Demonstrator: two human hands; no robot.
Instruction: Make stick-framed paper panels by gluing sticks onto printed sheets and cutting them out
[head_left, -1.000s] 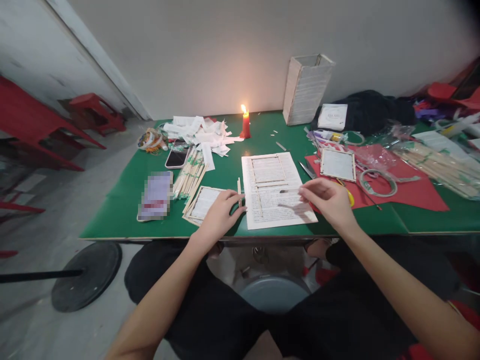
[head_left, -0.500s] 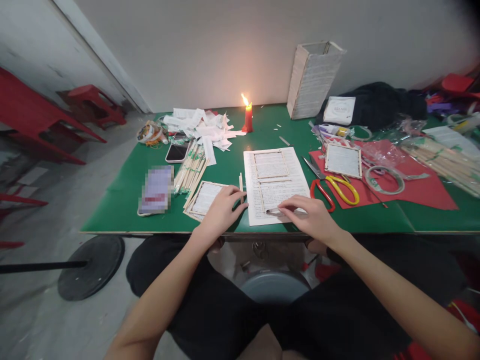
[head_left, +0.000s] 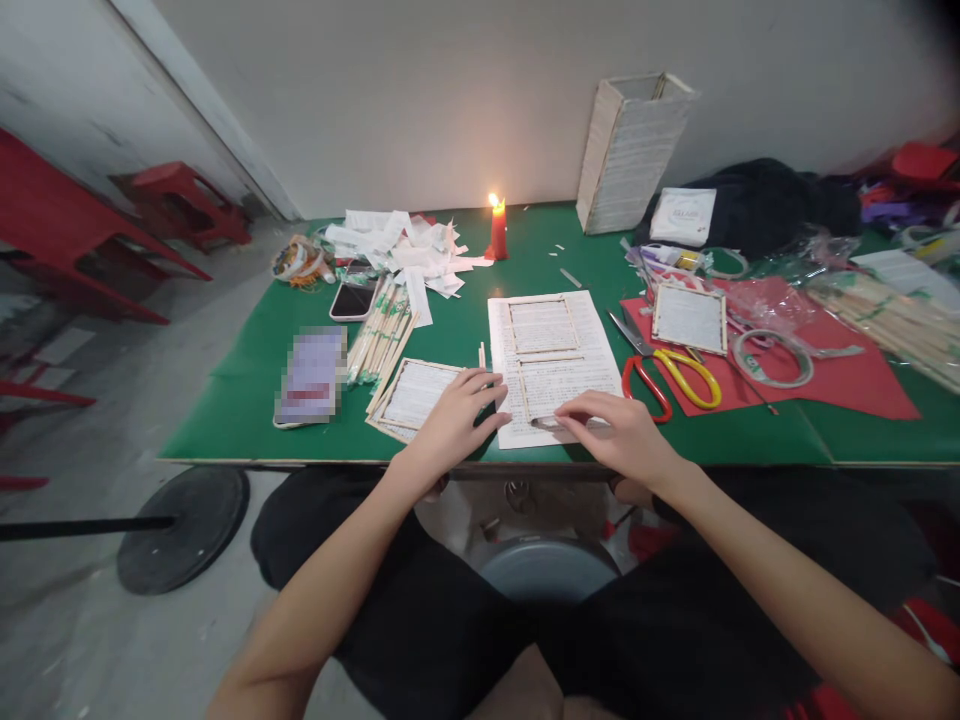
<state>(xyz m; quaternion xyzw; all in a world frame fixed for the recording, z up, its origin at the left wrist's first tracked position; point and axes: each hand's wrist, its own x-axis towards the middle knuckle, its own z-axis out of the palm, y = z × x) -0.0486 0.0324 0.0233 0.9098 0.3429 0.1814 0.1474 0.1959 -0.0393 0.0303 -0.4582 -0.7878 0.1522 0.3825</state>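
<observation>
A printed sheet of paper [head_left: 592, 365] lies before me, with a rectangle of thin sticks [head_left: 544, 349] on its upper half. Below it, more thin sticks [head_left: 523, 385] form a partial outline. My right hand [head_left: 626, 435] pinches a slim, shiny, dark-tipped tool [head_left: 544, 424] whose tip meets the lower end of the left stick; its exact kind is unclear. My left hand [head_left: 461, 415] reaches over the sheet's left edge, thumb and fingers apart, holding nothing visible. Beside it are paper-covered stick frames [head_left: 412, 392] and a few loose sticks [head_left: 482, 353], partly hidden.
A lit red candle [head_left: 498, 230] stands at the back, near paper strips [head_left: 397, 245]. Scissors [head_left: 660, 375] lie right of the sheet, by a small frame [head_left: 690, 318] on red paper [head_left: 847, 385]. Bundled sticks [head_left: 382, 335] and phones [head_left: 352, 300] lie left; a tall paper box [head_left: 634, 155] stands behind.
My left hand has shifted slightly right, its fingers now over the sheet's edge. The right hand and its tool have stayed nearly in place. The candle flame looks smaller.
</observation>
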